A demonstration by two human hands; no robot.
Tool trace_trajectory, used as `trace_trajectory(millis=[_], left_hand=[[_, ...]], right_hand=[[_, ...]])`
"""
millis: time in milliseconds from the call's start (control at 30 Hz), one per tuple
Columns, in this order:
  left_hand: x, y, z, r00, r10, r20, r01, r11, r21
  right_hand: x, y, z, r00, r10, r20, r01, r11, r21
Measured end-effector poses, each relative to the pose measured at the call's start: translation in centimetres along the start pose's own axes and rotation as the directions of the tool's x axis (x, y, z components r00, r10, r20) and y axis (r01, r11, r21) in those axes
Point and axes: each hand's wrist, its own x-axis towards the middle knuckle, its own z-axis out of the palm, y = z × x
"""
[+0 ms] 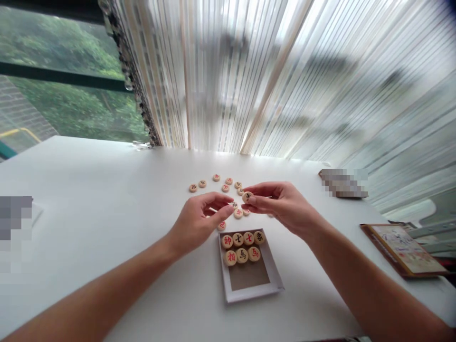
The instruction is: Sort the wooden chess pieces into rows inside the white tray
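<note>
My right hand (281, 204) pinches a xiangqi piece (247, 196) with a black character between thumb and fingers, raised over the loose pieces. My left hand (197, 216) is beside it, fingers curved and apart from the thumb. Just past its fingertips is another black-marked piece (234, 205), partly covered; it looks to be on the table. Below both hands sits a shallow white box (254, 290) holding two rows of pieces, red and black, including a red-marked piece (231, 258). The lower part of the box shows its brown bottom.
Loose round pieces are scattered beyond my hands, among them a red one (216, 177) and a black one (193, 188). A brown-framed board (406, 249) lies at the right table edge. A string curtain (228, 85) hangs behind the white table (107, 190).
</note>
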Motion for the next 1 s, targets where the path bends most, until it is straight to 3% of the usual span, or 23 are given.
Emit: trace_trajectory(millis=[100, 200, 400, 533, 1000], left_hand=[[-0.7, 0.3, 1.2, 0.998, -0.036, 0.057, 0.045, 0.984, -0.173], [-1.1, 0.3, 1.7, 0.996, -0.036, 0.082, 0.054, 0.972, -0.229], [-1.6, 0.5, 1.6, 0.992, 0.125, 0.003, -0.124, 0.992, -0.024], [-1.6, 0.6, 1.7, 0.981, 0.194, -0.001, -0.194, 0.981, 0.013], [-1.9, 1.5, 2.0, 0.987, 0.158, -0.019, -0.158, 0.987, 0.026]], right_hand=[[-1.6, 1.4, 1.3, 0.997, -0.074, -0.026, 0.075, 0.994, 0.074], [-2.4, 2.7, 2.1, 0.986, -0.159, -0.047, 0.162, 0.984, 0.076], [-3.6, 4.1, 2.2, 0.961, -0.267, -0.071, 0.266, 0.964, -0.022], [-4.3, 4.1, 2.0, 0.938, -0.338, -0.079, 0.334, 0.941, -0.063], [-4.8, 3.4, 2.6, 0.894, -0.437, -0.098, 0.421, 0.895, -0.15]])
